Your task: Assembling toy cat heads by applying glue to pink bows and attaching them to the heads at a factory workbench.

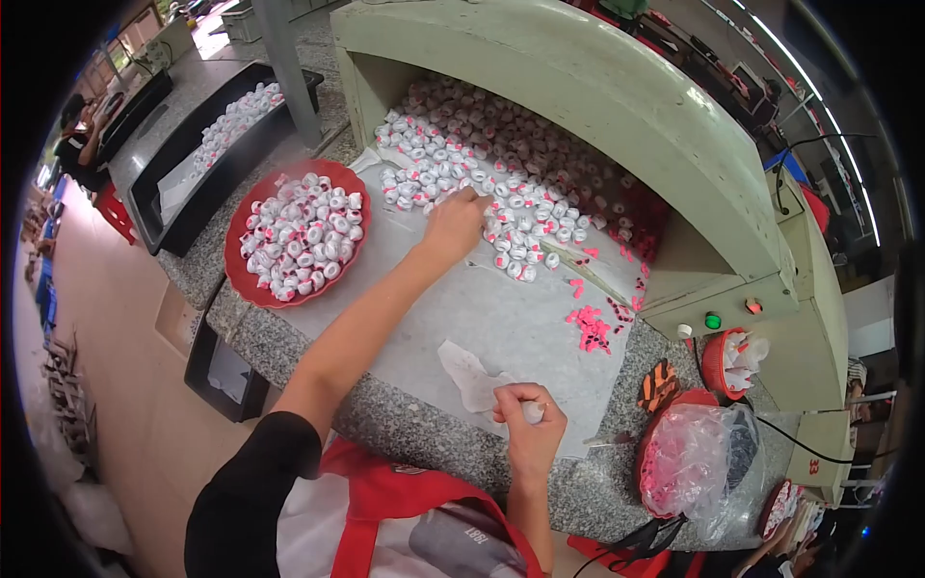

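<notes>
Factory wkshp: granite bench (414, 438), lg. machine (665, 106) w/ btns (713, 320), bulk wht. pcs (303, 236), co-worker (72, 144).

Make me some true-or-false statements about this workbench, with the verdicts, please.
1. The left hand reaches among small white pieces. True.

2. The right hand is empty. False: that hand holds something whitish.

3. A red bowl holds many white pieces. True.

4. The loose pink bits lie left of the left hand. False: they lie to its right.

5. A green button sits on the machine. True.
</notes>
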`<state>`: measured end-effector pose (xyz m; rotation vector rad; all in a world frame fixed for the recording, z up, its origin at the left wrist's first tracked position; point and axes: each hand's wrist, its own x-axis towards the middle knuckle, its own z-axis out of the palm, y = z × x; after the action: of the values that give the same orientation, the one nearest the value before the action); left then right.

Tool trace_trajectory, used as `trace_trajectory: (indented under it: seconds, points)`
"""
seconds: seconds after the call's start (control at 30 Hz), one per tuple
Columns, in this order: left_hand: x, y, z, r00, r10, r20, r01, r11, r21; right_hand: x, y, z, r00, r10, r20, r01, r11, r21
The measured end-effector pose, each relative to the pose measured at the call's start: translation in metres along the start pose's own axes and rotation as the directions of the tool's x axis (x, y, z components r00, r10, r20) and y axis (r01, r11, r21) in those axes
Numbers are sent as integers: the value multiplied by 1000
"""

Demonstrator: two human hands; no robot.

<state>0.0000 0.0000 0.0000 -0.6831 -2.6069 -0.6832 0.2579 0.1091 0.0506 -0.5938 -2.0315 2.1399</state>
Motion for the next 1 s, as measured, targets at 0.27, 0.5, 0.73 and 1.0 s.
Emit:
trace_trajectory:
  seconds: [0.27,0.5,0.73,1.0]
  points:
    - [-54,39,-57,855,-322,407,469,143,-871,11,-16,-9,967,-246,-72,241,967,-80]
    - [-99,90,-87,703,64,708,535,-704,-467,-1,-46,-21,981,-141,-136,168,963,212]
    - [-110,127,-107,836,-32,547,515,-298,-804,-25,-57,-19,808,-455,-375,450,887,-107]
    - [-113,133,-110,961,-39,274,274,-26,-962,-34,-63,-23,618,-780,-97,665,584,-466]
